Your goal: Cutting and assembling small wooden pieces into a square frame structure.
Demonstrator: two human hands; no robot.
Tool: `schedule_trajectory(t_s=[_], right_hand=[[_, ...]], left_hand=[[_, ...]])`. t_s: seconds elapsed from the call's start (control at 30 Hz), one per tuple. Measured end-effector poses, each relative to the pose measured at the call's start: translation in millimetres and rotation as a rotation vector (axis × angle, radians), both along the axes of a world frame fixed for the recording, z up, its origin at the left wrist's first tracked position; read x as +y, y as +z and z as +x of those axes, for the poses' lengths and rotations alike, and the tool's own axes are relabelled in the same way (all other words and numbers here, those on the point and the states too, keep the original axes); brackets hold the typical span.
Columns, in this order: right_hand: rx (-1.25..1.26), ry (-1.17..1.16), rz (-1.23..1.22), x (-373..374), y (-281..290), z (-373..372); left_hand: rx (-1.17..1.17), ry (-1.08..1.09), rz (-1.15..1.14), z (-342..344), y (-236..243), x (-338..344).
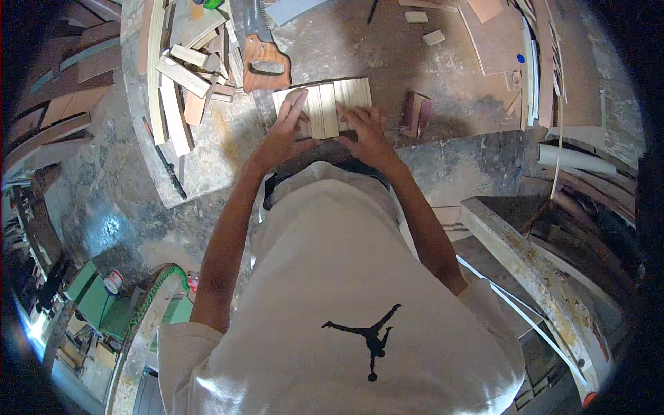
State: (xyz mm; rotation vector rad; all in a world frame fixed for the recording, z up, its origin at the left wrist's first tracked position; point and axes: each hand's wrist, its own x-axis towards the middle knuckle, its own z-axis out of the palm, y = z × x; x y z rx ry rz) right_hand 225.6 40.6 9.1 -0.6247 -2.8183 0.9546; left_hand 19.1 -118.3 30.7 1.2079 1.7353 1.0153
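Note:
Several pale wooden strips (321, 111) lie side by side in front of me, forming a small slatted panel near the table's front edge. My left hand (285, 133) grips the panel's left part, fingers over its top and thumb at the near edge. On the right part, my right hand (366, 133) is closed around the strips, its index finger on their upper face and its thumb near the front edge. The undersides of the strips and some fingertips are hidden. Just beyond the left hand rests a handsaw (266, 66) with a wooden handle.
A small reddish-brown block (416, 114) sits right of the panel. Wood offcuts (190, 76) are heaped on the worktable (221, 173) at the left. Boards (487, 41) and long strips lie at the right. Two small wood pieces (434, 37) lie farther back. A worn wooden beam (532, 270) stands at my right.

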Motion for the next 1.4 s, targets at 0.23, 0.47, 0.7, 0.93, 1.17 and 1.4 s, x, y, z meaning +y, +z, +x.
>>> schedule_trajectory(t_s=[0.23, 0.47, 0.7, 0.93, 1.17, 1.4], right_hand=[[-0.146, 0.079, -0.213, 20.1, 21.7, -15.0], [-0.025, 0.220, 0.036, 35.7, 29.8, -36.9], [-0.064, 0.281, 0.064, 44.1, 15.5, -42.5], [-0.036, 0.258, 0.082, 41.4, 12.8, -43.5], [-0.056, 0.385, 0.106, 47.0, 34.5, -48.5], [-0.074, 0.314, 0.240, 52.5, 46.1, -41.0]], left_hand=[[-0.002, 0.024, -0.022, -2.2, -0.5, -2.6], [0.243, -0.055, 0.076, -8.4, 5.0, 8.0], [0.165, -0.066, 0.050, -8.1, 4.4, 9.5], [0.193, -0.047, 0.027, -9.2, -2.6, 9.9], [0.252, -0.028, 0.061, -7.5, 7.8, 10.2], [0.375, -0.027, -0.152, -2.3, 24.7, 12.2]])
